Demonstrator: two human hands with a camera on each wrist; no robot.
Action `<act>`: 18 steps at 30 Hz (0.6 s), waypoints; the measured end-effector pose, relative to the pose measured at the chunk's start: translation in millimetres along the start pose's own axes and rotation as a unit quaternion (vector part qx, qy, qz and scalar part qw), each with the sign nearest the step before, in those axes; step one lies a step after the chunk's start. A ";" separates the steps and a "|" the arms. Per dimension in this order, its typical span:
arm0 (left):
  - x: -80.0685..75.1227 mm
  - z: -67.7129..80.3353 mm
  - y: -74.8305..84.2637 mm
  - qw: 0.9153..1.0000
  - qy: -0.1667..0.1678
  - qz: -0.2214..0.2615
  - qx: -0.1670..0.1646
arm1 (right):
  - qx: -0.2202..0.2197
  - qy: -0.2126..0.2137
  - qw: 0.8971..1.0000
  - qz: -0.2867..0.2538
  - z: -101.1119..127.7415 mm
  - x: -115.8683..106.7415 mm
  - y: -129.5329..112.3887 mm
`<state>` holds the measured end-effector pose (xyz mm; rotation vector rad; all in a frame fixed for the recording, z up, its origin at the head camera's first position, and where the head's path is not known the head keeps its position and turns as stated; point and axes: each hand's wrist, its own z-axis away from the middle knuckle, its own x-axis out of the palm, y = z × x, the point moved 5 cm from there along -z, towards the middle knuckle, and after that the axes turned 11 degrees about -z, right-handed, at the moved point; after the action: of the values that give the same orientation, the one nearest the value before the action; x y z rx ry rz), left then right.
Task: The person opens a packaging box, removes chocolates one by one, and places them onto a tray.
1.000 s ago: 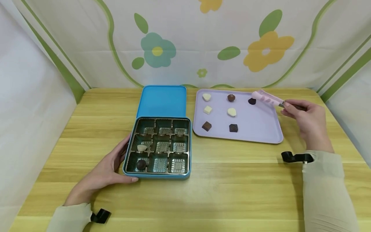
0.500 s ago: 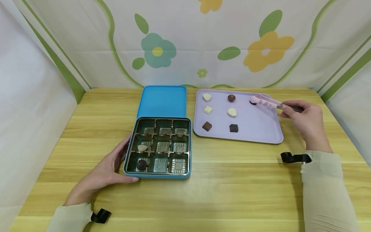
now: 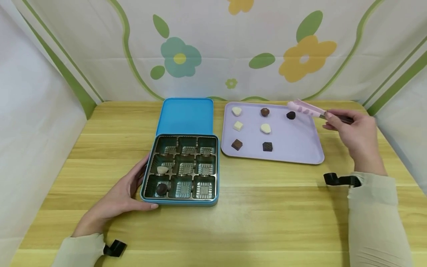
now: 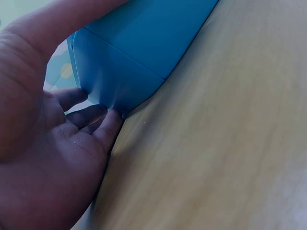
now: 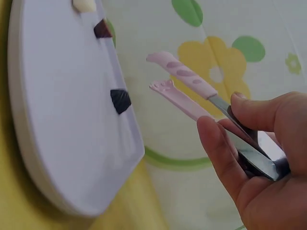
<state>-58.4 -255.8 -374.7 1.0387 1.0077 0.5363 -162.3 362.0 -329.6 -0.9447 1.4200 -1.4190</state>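
My right hand (image 3: 358,135) grips pink-tipped tongs (image 3: 305,108) by their metal handles, over the far right corner of the lilac tray (image 3: 293,146). In the right wrist view the two arms of the tongs (image 5: 184,76) stand apart with nothing between them. A dark ruffled chocolate (image 3: 291,115) lies on the tray right by the tips. My left hand (image 3: 121,194) holds the near left corner of a blue tin (image 3: 200,203), thumb along its front and fingers against its side. Inside the tin's gold divided insert are a white chocolate (image 3: 162,170) and a round dark chocolate (image 3: 161,189).
Behind the tin lies its blue lid (image 3: 186,115). Also on the tray are a round brown chocolate (image 3: 265,112), a square dark one (image 3: 267,146), a brown diamond-shaped one (image 3: 237,144) and several white ones. A flowered cloth (image 3: 220,48) hangs at the table's back edge.
The tongs came down over the dark ruffled chocolate, then rose and moved back off it, leaving it on the tray. My left hand stays on the tin.
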 end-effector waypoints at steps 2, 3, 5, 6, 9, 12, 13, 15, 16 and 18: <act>-0.2 0.1 -0.1 1.000 -0.001 -0.001 0.001 | -0.006 -0.013 1.000 -0.012 2.9 7.6 -4.6; -0.1 0.0 0.1 1.000 -0.001 -0.001 0.002 | -0.011 -0.022 0.999 -0.021 4.6 12.4 -7.3; 0.1 0.1 0.1 1.000 -0.001 -0.001 0.003 | -0.024 -0.039 0.999 -0.023 8.9 23.1 -13.4; 0.3 0.0 0.3 1.000 -0.001 0.000 0.003 | -0.031 -0.046 0.998 -0.016 11.7 28.6 -16.6; 0.4 0.0 0.7 1.000 -0.002 0.000 0.003 | -0.067 -0.072 0.994 0.041 21.5 48.1 -26.6; 0.0 -0.1 1.4 1.000 -0.004 -0.003 0.007 | -0.090 -0.106 0.986 0.087 33.5 68.2 -34.0; -0.1 -0.1 1.7 1.000 -0.005 -0.004 0.008 | -0.096 -0.123 0.984 0.090 37.6 75.6 -36.0; -0.4 -0.3 1.8 1.000 -0.004 -0.006 0.009 | -0.099 -0.153 0.979 0.096 46.3 90.1 -39.2; -0.5 -0.4 2.0 1.000 -0.004 -0.007 0.009 | -0.106 -0.171 0.975 0.097 50.9 98.1 -41.2; -0.6 -0.3 2.0 1.000 -0.003 -0.007 0.008 | -0.124 -0.203 0.966 0.104 60.5 114.1 -45.5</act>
<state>-58.8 -255.3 -372.6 1.0463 1.0144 0.5130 -144.0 232.3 -289.6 -1.1330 1.3525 -0.8447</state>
